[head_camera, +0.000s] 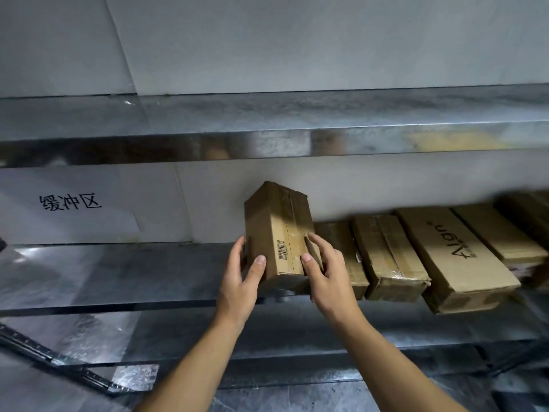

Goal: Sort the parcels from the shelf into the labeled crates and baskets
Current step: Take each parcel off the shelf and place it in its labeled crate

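A small brown cardboard parcel with a barcode and a taped seam is tilted up at the front of the metal shelf. My left hand grips its left side, thumb on the front face. My right hand grips its right side, thumb on the front and fingers round the edge. Several more cardboard parcels lie flat in a row to the right, among them a taped one and a long box printed "Align".
A white paper sign with black characters hangs on the back wall at the left. An upper metal shelf runs above. A lower shelf level and a dark slotted upright are below left.
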The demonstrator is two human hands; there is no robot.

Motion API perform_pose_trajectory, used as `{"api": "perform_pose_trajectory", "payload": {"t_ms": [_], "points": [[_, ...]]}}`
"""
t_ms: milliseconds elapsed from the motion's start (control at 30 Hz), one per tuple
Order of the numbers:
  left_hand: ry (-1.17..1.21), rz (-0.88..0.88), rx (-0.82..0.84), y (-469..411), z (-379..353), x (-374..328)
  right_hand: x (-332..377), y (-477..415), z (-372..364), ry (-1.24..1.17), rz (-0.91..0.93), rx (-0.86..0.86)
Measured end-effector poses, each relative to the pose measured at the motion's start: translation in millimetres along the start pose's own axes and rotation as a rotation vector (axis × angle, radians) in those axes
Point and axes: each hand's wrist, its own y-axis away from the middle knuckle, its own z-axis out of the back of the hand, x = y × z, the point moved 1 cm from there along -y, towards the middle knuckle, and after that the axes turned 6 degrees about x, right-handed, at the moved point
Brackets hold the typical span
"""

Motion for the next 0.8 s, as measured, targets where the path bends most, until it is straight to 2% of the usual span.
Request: {"api": "perform_pose_trajectory", "payload": {"t_ms": [133,233,300,400,500,567,733,800], "points": [[0.114,0.045,0.022,15,-4,-3,-7,6,5,-0.03,-0.013,0.109],[0.0,0.023,-0.029,30,-5,-10,-8,10,13,0.052,-0.06,0.21],[-0.099,-0.003,-0.043,39,-8,-9,-3,15,17,0.021,-0.074,0.215],[-0.154,-0.045,-0.041,50,-14,-6,7,28,13,-0.141,-0.046,0.236],[-0.031,-0.058,-0.102,54,-13,-9,-3,37,8,-0.216,-0.049,0.228],[0.068,-0.031,-0.143,55,-6,-9,-10,42,9,-0.352,-0.094,0.238],[-0.031,0.099,-0.169,71,15,0,-9,51,7,-0.716,-0.18,0.31],[0.108,0.115,-0.152,80,18,2,-8,53,0,-0.769,-0.199,0.374]]}}
